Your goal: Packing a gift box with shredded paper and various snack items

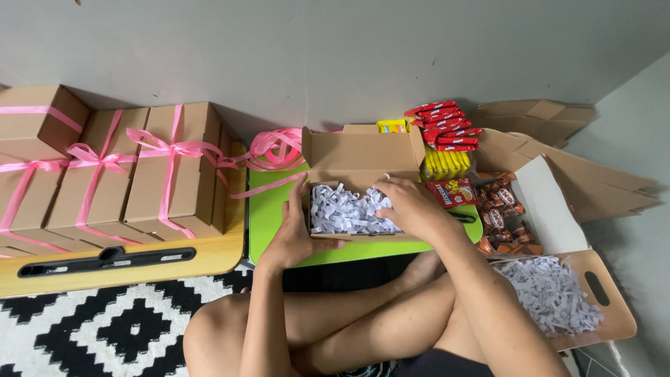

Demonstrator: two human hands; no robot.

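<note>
The left hand [293,234] lies flat and open against the left wall of the open cardboard box [359,183], thumb curled along the front edge, steadying rather than gripping. The right hand [412,206] reaches into the box from the right, fingers loosely curled on the white shredded paper [342,209]; whether it pinches any strands I cannot tell.

The box sits on a small green table [269,216], its lid standing upright at the back. Thin cardboard like this probably weighs little and flexes at the walls, so the bottom corners look like the firmest hold. The shred is soft, springy and likely to spill if pressed hard.

To the right, stacked red and yellow snack packets [447,136] crowd the box's edge, with wrapped sweets [499,209] beyond and a tray of more shred [558,293] near the knee. To the left, a pink ribbon coil [276,148] and 4 ribbon-tied boxes [171,167] sit on a wooden board [209,257]. Free room is mostly the green strip at the left.
</note>
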